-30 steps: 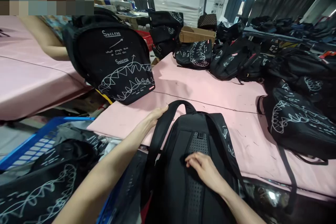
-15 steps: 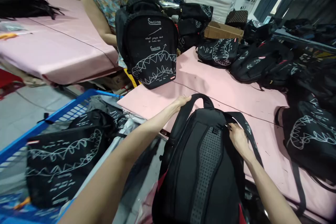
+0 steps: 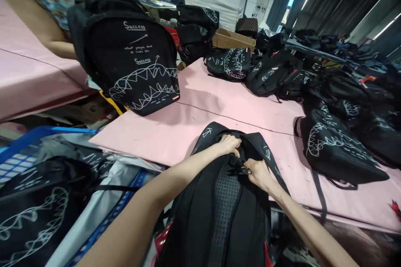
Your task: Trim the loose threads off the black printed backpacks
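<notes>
A black backpack (image 3: 196,221) leans against the table edge with its padded, mesh-striped back panel facing me. Its shoulder straps (image 3: 265,150) fold over the top and carry white markings. My left hand (image 3: 229,145) is closed on the fabric at the top of the bag, near the carry handle. Just below and to the right, my right hand (image 3: 258,175) pinches close to the top of the back panel. Something small and dark shows at its fingertips, too small to name. A co-worker's arm (image 3: 46,35) reaches behind another black backpack (image 3: 138,50) with white "Success" lettering, upright on the table.
The pink-covered table (image 3: 200,87) spreads ahead. Black printed bags (image 3: 338,150) line its right and far sides. At lower left, a blue plastic crate (image 3: 19,148) holds more black bags. A cardboard box (image 3: 234,39) stands at the back.
My left hand has moved off the shoulder strap to the bag's top centre, beside my right hand. The straps now lie folded over the top. The view has swung right.
</notes>
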Tool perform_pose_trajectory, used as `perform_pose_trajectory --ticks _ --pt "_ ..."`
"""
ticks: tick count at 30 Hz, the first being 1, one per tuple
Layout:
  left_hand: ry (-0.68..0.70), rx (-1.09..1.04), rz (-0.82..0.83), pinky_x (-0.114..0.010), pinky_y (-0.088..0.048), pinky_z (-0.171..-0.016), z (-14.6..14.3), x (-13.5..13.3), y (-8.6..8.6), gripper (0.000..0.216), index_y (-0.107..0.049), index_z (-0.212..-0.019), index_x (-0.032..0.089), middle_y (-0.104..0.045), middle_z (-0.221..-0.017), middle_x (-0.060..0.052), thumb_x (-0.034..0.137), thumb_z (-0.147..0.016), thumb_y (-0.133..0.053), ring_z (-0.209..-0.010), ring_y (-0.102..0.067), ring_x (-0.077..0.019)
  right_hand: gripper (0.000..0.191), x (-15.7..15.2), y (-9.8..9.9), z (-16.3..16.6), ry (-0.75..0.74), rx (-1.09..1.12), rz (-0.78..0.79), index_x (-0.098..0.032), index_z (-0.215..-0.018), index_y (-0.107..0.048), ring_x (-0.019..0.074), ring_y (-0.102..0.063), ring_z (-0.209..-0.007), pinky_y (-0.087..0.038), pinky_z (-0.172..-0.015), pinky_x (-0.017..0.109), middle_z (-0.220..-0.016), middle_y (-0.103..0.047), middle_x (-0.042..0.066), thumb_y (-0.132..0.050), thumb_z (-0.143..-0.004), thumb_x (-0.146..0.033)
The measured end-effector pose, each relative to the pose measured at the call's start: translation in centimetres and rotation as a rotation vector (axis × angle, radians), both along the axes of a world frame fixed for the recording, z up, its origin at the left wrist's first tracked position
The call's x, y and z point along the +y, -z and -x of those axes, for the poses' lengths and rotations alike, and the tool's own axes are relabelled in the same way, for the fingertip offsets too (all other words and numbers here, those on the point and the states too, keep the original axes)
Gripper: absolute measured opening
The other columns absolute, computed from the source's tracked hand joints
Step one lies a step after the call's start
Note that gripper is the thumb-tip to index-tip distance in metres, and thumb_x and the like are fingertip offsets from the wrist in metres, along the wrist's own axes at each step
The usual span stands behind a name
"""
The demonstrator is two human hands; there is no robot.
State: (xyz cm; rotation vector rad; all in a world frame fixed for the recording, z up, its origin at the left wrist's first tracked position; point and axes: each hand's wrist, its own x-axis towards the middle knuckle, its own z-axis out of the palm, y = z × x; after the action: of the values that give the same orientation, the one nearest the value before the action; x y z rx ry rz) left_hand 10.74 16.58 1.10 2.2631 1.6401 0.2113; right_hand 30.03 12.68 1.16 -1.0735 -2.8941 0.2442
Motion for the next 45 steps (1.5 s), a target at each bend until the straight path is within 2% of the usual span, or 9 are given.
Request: perform_pose_trajectory --ticks 6,13,17,22,26,31,34,38,45 --pt "-0.063 0.010 0.019 -0.025 -0.035 -0.057 -1.4 0.0 1.1 0.035 -0.060 -0.072 0.021 -0.062 -0.065 -0.002 0.047 -0.054 -0.075 -0.068 -0.061 -0.0220 0.021 -1.8 0.9 -1.8 -0.203 0.099 -0.126 -0.015 -0.063 -0.052 0.0089 -0.046 -0.050 -0.023 -0.051 0.025 -0.062 -0.053 0.000 -0.045 -0.083 -0.013" --pt "-0.129 -0.055 0.014 -0.025 -0.033 -0.056 -1.6 0.5 2.2 0.020 -0.061 -0.068 0.021 -0.059 -0.059 0.000 0.040 -0.066 -0.067 -0.063 -0.058 -0.0187 0.026 -2.6 0.1 -2.7 -0.315 0.125 -0.119 -0.016 -0.067 -0.052 0.0099 -0.045 -0.052 -0.026 -0.053 0.026 -0.063 -0.052 0.000 -0.041 -0.090 -0.021" --pt "-0.117 -0.148 0.005 -0.022 -0.036 -0.061 -0.8 -1.6 2.4 0.011 -0.062 -0.078 0.023 -0.062 -0.069 0.002 0.030 -0.079 -0.054 -0.068 -0.058 -0.0142 0.021 -3.2 0.4 -3.0 -0.272 0.038 -0.110 -0.016 -0.074 -0.055 0.0117 -0.050 -0.058 -0.030 -0.056 0.026 -0.070 -0.055 0.002 -0.042 -0.090 -0.017" --pt "-0.185 -0.221 -0.008 -0.020 -0.039 -0.064 -0.1 -6.0 3.5 0.021 -0.059 -0.084 0.021 -0.059 -0.084 0.000 0.012 -0.082 -0.041 -0.072 -0.056 -0.0110 0.019 -3.1 1.2 -2.6 -0.238 -0.076 -0.073 -0.015 -0.079 -0.057 0.0126 -0.053 -0.059 -0.032 -0.055 0.026 -0.075 -0.057 0.003 -0.042 -0.091 -0.018" --pt "-0.273 -0.224 -0.024 -0.022 -0.041 -0.067 -0.3 -7.2 4.5 0.016 -0.059 -0.089 0.020 -0.058 -0.091 -0.002 0.015 -0.082 -0.045 -0.076 -0.057 -0.0131 0.021 -2.9 1.4 -2.4 -0.234 -0.108 -0.068 -0.015 -0.080 -0.057 0.0128 -0.054 -0.060 -0.033 -0.055 0.026 -0.076 -0.057 0.003 -0.041 -0.092 -0.020" --pt "-0.307 -0.105 0.038 -0.023 -0.041 -0.065 -0.9 -8.1 4.4 0.020 -0.056 -0.100 0.023 -0.058 -0.099 -0.001 0.018 -0.081 -0.053 -0.078 -0.060 -0.0145 0.019 -3.0 1.5 -2.3 -0.213 -0.096 -0.052 -0.015 -0.081 -0.058 0.0126 -0.056 -0.061 -0.034 -0.056 0.026 -0.077 -0.058 0.003 -0.042 -0.091 -0.018" --pt "-0.184 0.013 0.030 -0.022 -0.040 -0.060 -1.2 -8.4 4.1 0.022 -0.054 -0.105 0.024 -0.056 -0.100 -0.002 0.021 -0.083 -0.051 -0.077 -0.061 -0.0147 0.019 -2.9 1.7 -2.1 -0.208 -0.094 -0.056 -0.015 -0.082 -0.058 0.0138 -0.057 -0.063 -0.035 -0.056 0.027 -0.078 -0.058 0.004 -0.041 -0.091 -0.019" --pt "0.089 0.091 0.041 -0.024 -0.039 -0.059 -1.5 -7.2 3.6 0.015 -0.060 -0.089 0.020 -0.056 -0.094 -0.004 0.015 -0.083 -0.047 -0.073 -0.060 -0.0155 0.022 -2.2 2.1 -1.8 -0.272 -0.127 -0.057 -0.014 -0.081 -0.058 0.0152 -0.059 -0.063 -0.037 -0.057 0.028 -0.076 -0.059 0.005 -0.039 -0.092 -0.019" --pt "0.147 0.051 0.073 -0.028 -0.040 -0.067 -1.2 -5.5 4.0 0.021 -0.059 -0.071 0.014 -0.058 -0.088 -0.008 0.009 -0.081 -0.042 -0.071 -0.057 -0.0170 0.026 -1.2 2.1 -1.4 -0.289 -0.148 0.008 -0.013 -0.080 -0.059 0.0158 -0.060 -0.065 -0.040 -0.060 0.028 -0.076 -0.060 0.007 -0.037 -0.092 -0.020"
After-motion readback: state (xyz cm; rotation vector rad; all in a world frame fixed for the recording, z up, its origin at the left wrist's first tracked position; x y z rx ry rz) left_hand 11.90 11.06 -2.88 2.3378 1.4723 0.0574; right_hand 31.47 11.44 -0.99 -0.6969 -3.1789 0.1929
